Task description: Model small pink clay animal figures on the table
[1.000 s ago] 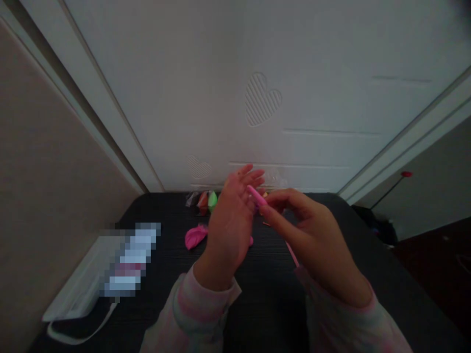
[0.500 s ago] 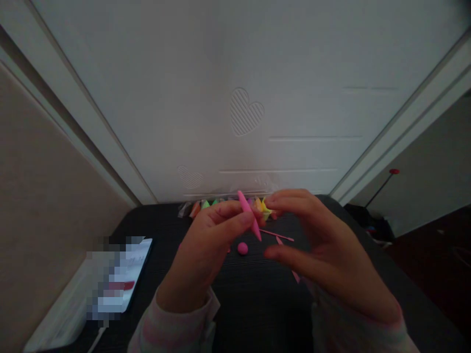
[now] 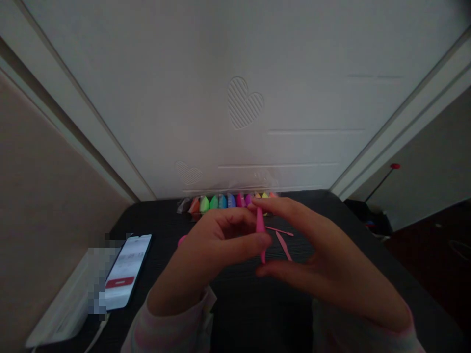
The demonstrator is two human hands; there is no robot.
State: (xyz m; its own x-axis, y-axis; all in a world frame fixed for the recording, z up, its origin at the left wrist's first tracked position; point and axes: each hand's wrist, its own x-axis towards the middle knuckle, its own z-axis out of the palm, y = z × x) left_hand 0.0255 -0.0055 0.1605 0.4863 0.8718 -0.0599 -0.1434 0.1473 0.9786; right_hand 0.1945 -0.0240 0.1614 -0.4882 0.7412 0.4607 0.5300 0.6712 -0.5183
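A pink clay roll (image 3: pixel 260 230), tapered at the ends, stands roughly upright above the table. My left hand (image 3: pixel 211 250) is closed, pinching the roll at its middle between thumb and fingers. Around it curves my right hand (image 3: pixel 327 255), index fingertip at the roll's top end and thumb at its bottom end, seemingly touching both. Behind the hands lie a thin pink stick tool (image 3: pixel 280 231) and a pink knife-like modelling tool (image 3: pixel 283 246). A bit of pink clay (image 3: pixel 181 240) peeks out past my left hand, which hides the rest.
Several clay packets (image 3: pixel 214 202) in many colours line the back of the dark table (image 3: pixel 243 309). At the left lie a lit phone (image 3: pixel 127 269) with a cable and a white package (image 3: pixel 62 304). A white door panel (image 3: pixel 301 98) rises behind the table.
The clay roll went from my right fingers to a left-hand pinch and turned more upright. My right hand opened away from it, then closed in on its ends. The pink ball is now hidden.
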